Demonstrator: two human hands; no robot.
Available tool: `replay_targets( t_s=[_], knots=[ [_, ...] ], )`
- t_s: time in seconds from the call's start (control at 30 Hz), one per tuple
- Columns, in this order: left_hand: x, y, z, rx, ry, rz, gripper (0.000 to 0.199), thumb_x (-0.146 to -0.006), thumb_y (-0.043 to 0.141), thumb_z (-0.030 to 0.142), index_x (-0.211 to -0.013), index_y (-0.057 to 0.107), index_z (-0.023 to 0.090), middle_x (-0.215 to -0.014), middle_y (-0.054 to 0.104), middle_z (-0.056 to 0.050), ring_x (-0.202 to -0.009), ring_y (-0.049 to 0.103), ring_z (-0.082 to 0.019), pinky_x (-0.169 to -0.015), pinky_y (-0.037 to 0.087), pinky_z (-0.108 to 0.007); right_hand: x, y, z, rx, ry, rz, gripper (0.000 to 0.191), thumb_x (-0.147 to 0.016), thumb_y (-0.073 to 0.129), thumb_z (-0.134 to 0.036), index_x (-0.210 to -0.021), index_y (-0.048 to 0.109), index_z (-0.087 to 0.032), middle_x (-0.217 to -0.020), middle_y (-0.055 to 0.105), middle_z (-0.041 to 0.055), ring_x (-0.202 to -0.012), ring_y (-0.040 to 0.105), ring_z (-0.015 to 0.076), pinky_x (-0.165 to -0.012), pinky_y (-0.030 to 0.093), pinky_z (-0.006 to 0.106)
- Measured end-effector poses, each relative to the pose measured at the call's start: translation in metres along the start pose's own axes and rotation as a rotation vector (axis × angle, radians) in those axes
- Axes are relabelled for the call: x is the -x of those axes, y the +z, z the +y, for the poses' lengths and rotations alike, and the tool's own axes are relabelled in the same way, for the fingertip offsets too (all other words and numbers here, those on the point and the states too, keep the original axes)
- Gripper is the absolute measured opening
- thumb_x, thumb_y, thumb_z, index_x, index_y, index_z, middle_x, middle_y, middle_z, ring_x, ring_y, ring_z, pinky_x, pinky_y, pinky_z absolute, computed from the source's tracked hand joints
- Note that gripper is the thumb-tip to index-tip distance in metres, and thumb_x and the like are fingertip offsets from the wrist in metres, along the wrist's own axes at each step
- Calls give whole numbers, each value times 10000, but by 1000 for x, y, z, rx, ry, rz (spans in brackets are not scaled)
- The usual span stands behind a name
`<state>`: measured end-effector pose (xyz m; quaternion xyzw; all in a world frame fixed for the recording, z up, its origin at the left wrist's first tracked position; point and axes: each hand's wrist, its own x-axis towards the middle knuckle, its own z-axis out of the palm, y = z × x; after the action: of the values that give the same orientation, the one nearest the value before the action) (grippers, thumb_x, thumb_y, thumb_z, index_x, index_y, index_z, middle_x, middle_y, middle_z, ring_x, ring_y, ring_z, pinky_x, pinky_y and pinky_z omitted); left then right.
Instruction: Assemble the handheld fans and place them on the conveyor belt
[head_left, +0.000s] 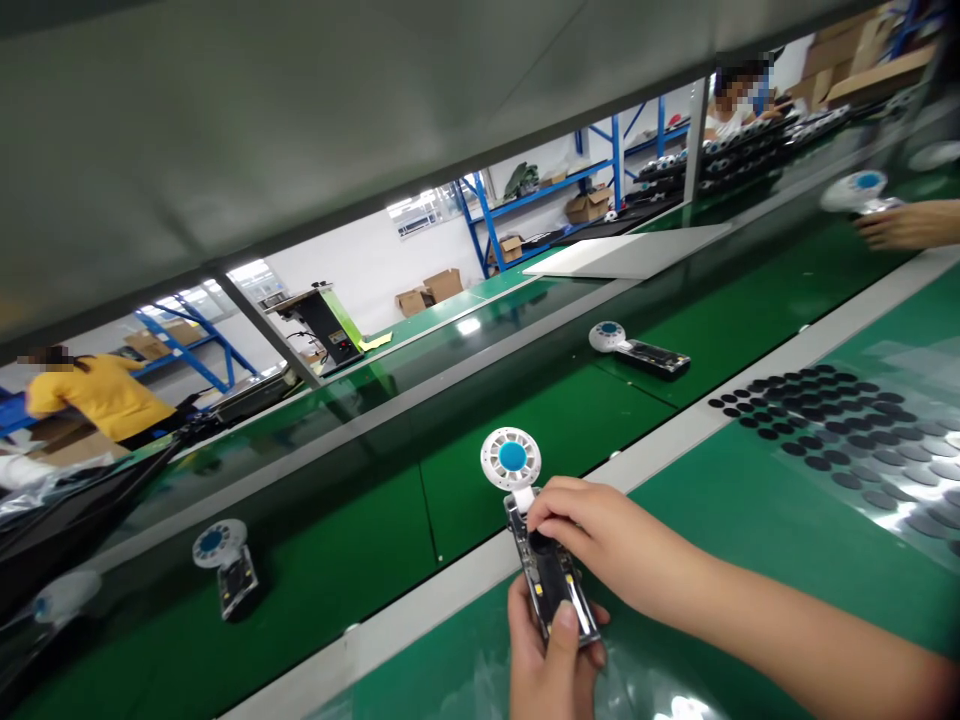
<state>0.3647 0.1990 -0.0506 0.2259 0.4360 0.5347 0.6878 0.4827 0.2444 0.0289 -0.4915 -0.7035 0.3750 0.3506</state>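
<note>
A handheld fan (512,457) with a round white head and blue centre is held upright near the bench's front edge, its dark body showing inner electronics. My left hand (551,650) wraps round the lower body, with the thumb across its front. From the right, my right hand (581,520) reaches over the top of the body, its fingers pinched together at a black round piece (541,543) just below the fan's neck. Right of my hands, clear sheets with rows of black round stickers (825,420) lie on the green mat (697,500).
More fans lie on the green conveyor belt: one (637,350) beyond my hands and others (229,565) at left. Another person's hand (900,225) holds a fan at far right. A white board (630,255) rests behind the belt.
</note>
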Motion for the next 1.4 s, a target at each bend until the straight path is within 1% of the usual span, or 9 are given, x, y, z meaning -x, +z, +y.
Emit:
replay_targets(
  t_s=[0.13, 0.33, 0.67, 0.87, 1.07, 1.23, 1.3, 1.4],
  knots=[
    [-2, -2, -3, 5, 22, -7, 604, -496, 776, 444, -943, 457, 193, -598, 651, -65, -562, 556, -124, -464, 339, -171, 1, -1, 0, 69, -28, -19, 242, -796, 398, -81, -758, 589, -223, -855, 558, 1, -821, 536, 157, -690, 433, 257],
    [-2, -3, -3, -2, 27, 10, 593, -489, 779, 439, -938, 478, 198, -630, 646, -60, -597, 576, -148, -460, 348, -184, 0, -1, -1, 118, -42, -33, 246, -786, 410, -64, -752, 593, -225, -850, 567, 0, -857, 524, 162, -706, 434, 259],
    [0, -1, -2, 12, 27, 20, 540, -493, 781, 424, -899, 510, 193, -655, 628, -41, -624, 587, -155, -467, 347, -192, 0, 0, -3, 166, -21, -43, 236, -783, 412, -52, -752, 581, -215, -852, 570, -3, -836, 535, 150, -690, 443, 239],
    [1, 1, 0, 6, 17, 28, 549, -494, 780, 426, -912, 511, 191, -674, 614, -31, -629, 594, -159, -477, 353, -201, 3, -1, -9, 245, -13, -35, 220, -776, 423, -47, -747, 580, -198, -833, 583, 8, -792, 546, 152, -632, 440, 227],
    [1, -1, -2, -2, 25, 40, 546, -487, 784, 426, -901, 513, 194, -671, 600, -19, -633, 596, -162, -472, 351, -196, 2, 1, -8, 366, -73, -24, 208, -780, 450, -36, -754, 596, -181, -822, 588, 21, -821, 525, 163, -667, 426, 239],
    [3, 3, -1, 9, 45, 85, 575, -453, 802, 410, -894, 504, 193, -661, 598, -3, -601, 586, -143, -452, 361, -183, 1, 4, -5, 513, -161, -12, 180, -783, 492, -63, -716, 620, -171, -757, 595, 37, -735, 500, 190, -659, 368, 310],
    [4, 6, 0, 4, 64, 105, 583, -450, 802, 415, -893, 498, 189, -643, 593, 12, -561, 564, -117, -447, 375, -179, 1, 6, -4, 545, -186, 12, 169, -767, 513, -63, -686, 611, -174, -726, 593, 31, -702, 488, 187, -643, 342, 312],
    [5, 8, 0, -17, 91, 129, 602, -442, 801, 430, -894, 490, 184, -641, 594, 15, -536, 545, -98, -438, 385, -173, 2, 7, -6, 540, -189, 64, 184, -732, 509, -25, -701, 589, -187, -684, 576, 16, -669, 470, 177, -624, 313, 303]
  ],
)
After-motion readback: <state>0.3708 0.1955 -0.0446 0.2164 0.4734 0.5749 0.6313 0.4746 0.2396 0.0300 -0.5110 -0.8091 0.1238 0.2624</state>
